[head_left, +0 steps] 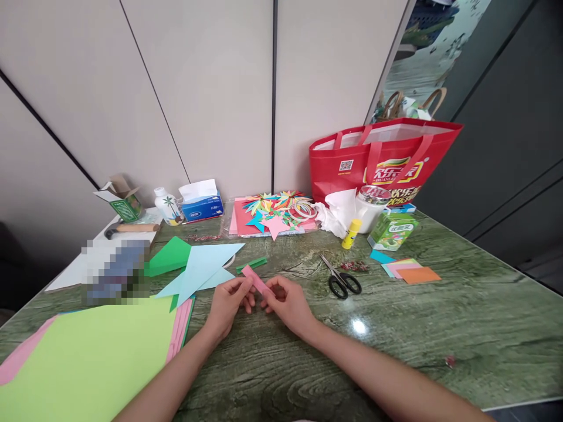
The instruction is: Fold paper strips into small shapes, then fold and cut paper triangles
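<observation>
Between my two hands is a narrow pink paper strip, raised at a slant above the table. My left hand pinches its left side with thumb and fingers. Closed on its lower right end is my right hand. Just beyond the strip lies a folded green paper strip. Black-handled scissors rest to the right of my right hand, blades pointing away. Light blue paper pieces and a green paper piece overlap to the left of my left hand.
Yellow-green sheets cover the front left. At the back are a blue tissue box, colourful paper stars, a yellow glue stick, a green carton and a red bag. Small coloured papers lie right; a hammer lies left.
</observation>
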{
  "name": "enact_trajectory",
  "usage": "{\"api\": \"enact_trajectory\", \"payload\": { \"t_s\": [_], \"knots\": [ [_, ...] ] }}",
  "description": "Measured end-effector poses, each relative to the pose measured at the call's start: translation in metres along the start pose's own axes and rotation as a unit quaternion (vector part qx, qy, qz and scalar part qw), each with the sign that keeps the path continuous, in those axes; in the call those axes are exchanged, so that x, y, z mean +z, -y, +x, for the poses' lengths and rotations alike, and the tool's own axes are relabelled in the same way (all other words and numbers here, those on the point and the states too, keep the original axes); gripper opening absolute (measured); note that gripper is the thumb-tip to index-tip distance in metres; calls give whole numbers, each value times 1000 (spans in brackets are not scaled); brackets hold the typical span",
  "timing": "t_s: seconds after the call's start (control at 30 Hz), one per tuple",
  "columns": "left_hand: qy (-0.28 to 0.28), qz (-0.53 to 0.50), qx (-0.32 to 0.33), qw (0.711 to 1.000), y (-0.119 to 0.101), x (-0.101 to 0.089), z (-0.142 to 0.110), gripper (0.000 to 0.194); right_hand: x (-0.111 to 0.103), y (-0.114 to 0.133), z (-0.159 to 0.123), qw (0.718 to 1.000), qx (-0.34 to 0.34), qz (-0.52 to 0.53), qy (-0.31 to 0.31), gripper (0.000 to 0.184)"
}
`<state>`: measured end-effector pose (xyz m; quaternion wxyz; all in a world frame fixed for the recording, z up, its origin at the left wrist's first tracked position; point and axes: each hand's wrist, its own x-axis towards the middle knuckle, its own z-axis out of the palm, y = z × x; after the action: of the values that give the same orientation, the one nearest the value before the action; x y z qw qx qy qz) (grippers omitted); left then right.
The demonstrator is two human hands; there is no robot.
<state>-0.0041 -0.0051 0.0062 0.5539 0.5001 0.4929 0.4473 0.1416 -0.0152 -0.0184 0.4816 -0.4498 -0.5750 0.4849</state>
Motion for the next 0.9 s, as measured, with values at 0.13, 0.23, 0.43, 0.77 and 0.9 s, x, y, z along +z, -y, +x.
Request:
{"api": "enact_trajectory", "payload": {
  "t_s": [0.13,0.23,0.43,0.77,0.9],
  "knots": [
    [40,-26,-19,999,-1,0,-1,34,-5,0,-3,970,-166,-166,-55,12],
    [55,-27,-26,998,-2,0,0,35,-6,-2,-3,951,-237,-195,-38,18],
    [70,22,-12,997,-2,0,1,28,-5,-1,-4,935,-299,-192,15,15],
    [192,69,-29,979,-12,0,-4,26,-8,1,1,984,-137,-109,-24,5],
    [213,98,-25,972,-12,-1,-3,27,-7,0,3,997,-53,-51,-8,10]
  ]
}}
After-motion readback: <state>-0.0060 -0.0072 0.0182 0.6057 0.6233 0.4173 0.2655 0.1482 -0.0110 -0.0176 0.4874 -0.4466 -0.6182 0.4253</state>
